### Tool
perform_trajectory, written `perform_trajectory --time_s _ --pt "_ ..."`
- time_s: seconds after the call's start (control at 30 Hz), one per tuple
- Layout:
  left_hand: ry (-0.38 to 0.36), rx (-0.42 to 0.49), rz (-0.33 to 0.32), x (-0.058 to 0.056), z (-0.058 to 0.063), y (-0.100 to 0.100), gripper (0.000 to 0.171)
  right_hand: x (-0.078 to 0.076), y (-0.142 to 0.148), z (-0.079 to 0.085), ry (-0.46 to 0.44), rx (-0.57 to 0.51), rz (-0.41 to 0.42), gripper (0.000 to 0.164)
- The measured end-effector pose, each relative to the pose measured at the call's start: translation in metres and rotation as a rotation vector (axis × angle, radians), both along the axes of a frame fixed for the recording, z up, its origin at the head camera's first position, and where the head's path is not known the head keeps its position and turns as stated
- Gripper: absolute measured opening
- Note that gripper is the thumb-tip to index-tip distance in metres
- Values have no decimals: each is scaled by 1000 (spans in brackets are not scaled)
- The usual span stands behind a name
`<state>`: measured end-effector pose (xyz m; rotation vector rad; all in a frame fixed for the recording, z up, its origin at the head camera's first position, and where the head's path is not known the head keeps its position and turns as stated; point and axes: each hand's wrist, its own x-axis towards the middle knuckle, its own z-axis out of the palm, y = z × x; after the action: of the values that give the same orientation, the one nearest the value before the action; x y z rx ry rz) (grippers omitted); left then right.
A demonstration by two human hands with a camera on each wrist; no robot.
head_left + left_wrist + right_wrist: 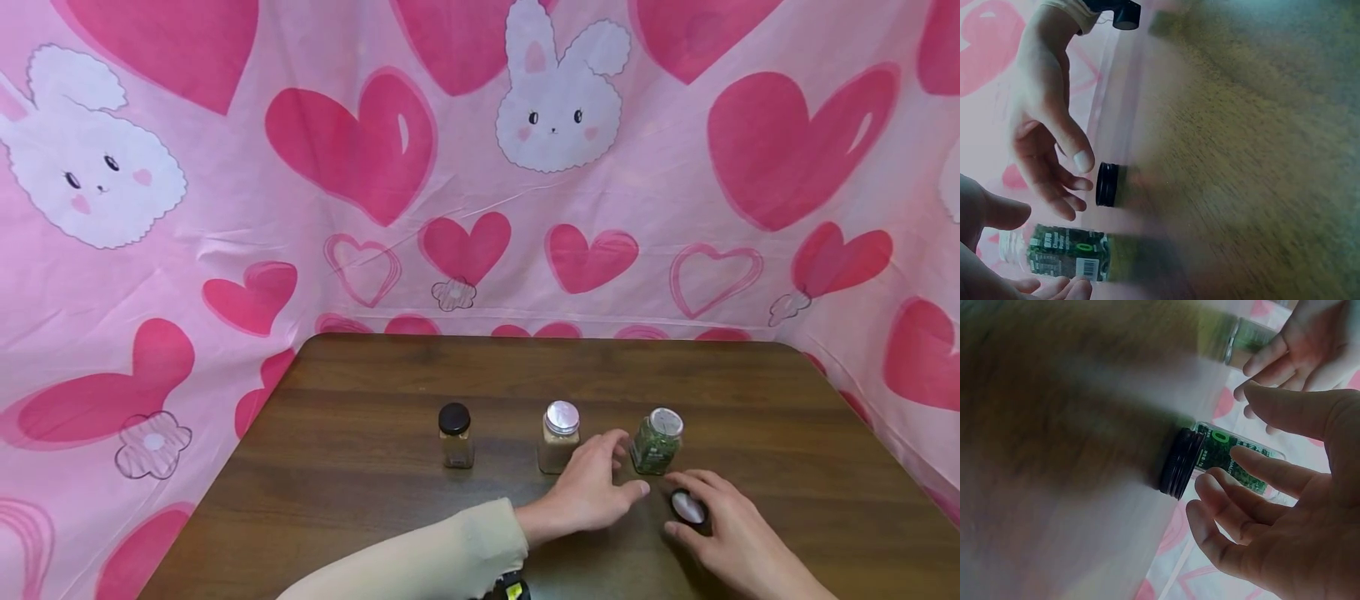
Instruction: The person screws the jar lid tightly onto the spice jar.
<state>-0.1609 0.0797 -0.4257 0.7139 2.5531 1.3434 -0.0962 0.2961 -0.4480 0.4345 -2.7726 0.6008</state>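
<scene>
A square jar of green dried herbs (pixel 657 443) stands upright with its black lid off and a silvery top showing. In front of it, the black lid (pixel 689 510) lies on the table, its pale inside facing up. My right hand (pixel 726 529) is around the lid with fingers spread and loosely bent; the right wrist view shows the fingertips (pixel 1205 485) apart from it. My left hand (pixel 592 487) hovers between the herb jar and a jar of beige powder (pixel 553 457), fingers relaxed and holding nothing. The powder jar also has a silvery top and is partly behind that hand.
A smaller jar with a black cap (pixel 455 435) stands upright to the left on the brown wooden table (pixel 360 500). Pink cloth (pixel 480 192) with hearts and rabbits hangs behind the table and at both sides.
</scene>
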Motion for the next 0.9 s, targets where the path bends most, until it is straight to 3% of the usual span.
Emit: perform_trajectory --time_s 0.33,0.67,0.9 --pt "-1 -27 37 -4 -5 8 61 0 0 -5 62 -14 19 57" --pt "2 -48 67 -7 -6 19 63 -2 2 0 -43 -4 -23 55" --pt "0 -50 78 -10 -8 24 59 -3 7 -2 -8 -13 -29 56"
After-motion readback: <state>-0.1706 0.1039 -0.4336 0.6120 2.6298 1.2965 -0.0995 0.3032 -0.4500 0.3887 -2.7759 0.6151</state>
